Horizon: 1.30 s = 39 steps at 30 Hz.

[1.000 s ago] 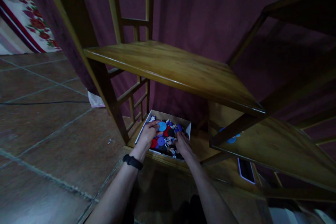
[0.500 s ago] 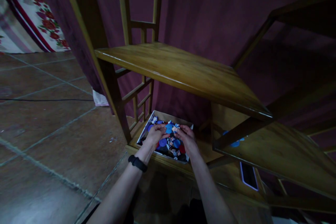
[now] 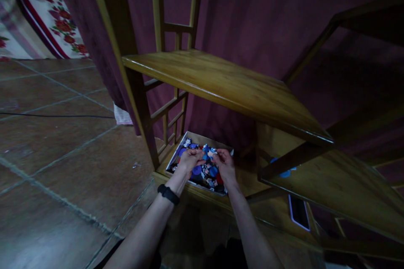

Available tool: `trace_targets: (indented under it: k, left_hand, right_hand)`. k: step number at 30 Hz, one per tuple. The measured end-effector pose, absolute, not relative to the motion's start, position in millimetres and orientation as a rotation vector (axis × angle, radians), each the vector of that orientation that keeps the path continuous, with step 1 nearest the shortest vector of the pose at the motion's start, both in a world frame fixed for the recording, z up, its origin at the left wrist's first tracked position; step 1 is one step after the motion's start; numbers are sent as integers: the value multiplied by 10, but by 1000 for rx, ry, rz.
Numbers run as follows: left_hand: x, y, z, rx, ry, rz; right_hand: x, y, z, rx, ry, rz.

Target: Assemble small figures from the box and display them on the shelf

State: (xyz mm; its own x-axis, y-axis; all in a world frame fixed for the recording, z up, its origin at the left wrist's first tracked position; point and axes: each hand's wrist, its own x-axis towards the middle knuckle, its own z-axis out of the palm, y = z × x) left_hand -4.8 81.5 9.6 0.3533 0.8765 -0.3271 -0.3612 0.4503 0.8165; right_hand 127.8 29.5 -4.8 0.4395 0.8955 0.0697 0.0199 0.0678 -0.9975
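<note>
A shallow open box (image 3: 177, 152) with white edges stands on the lowest shelf. It is filled with small cartoon figures and round discs in blue, purple, red and black. Over its middle, my right hand (image 3: 226, 167) pinches a small blue-and-white cartoon figure (image 3: 212, 154) between thumb and fingers. My left hand (image 3: 190, 163), with a black band on its wrist, is closed at the left side of a blue disc (image 3: 205, 152), which lies beside the figure. Whether disc and figure are joined cannot be made out. A purple disc (image 3: 197, 170) lies below the fingers.
A wooden shelf board (image 3: 214, 73) overhangs the box, and a wooden post (image 3: 139, 105) rises at its left. To the right, blue pieces (image 3: 285, 173) lie on another board, with a phone (image 3: 299, 212) lower down. A dark cable (image 3: 57, 115) crosses the tiled floor.
The blue disc between my hands has turned and shows a narrower face. Both hands stay over the box, and the whole view has shifted slightly.
</note>
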Motion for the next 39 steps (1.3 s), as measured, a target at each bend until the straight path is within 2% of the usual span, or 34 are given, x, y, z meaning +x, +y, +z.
trace_targets:
  k: [7,16,31,39]
  left_hand:
    - [-36,793,118,741,874,918]
    - [-43,789,103,785,801,900]
    - [-198,820,170,896,787,786]
    - [-106,796,80,966,771,904]
  right_hand:
    - [1287,232,33,-1531,-1179,630]
    - [1362,262,-19,-1461,-1126,700]
    - [1360,108,240,-1591,-1575,502]
    - [1380,183,139,-1561,-1368,613]
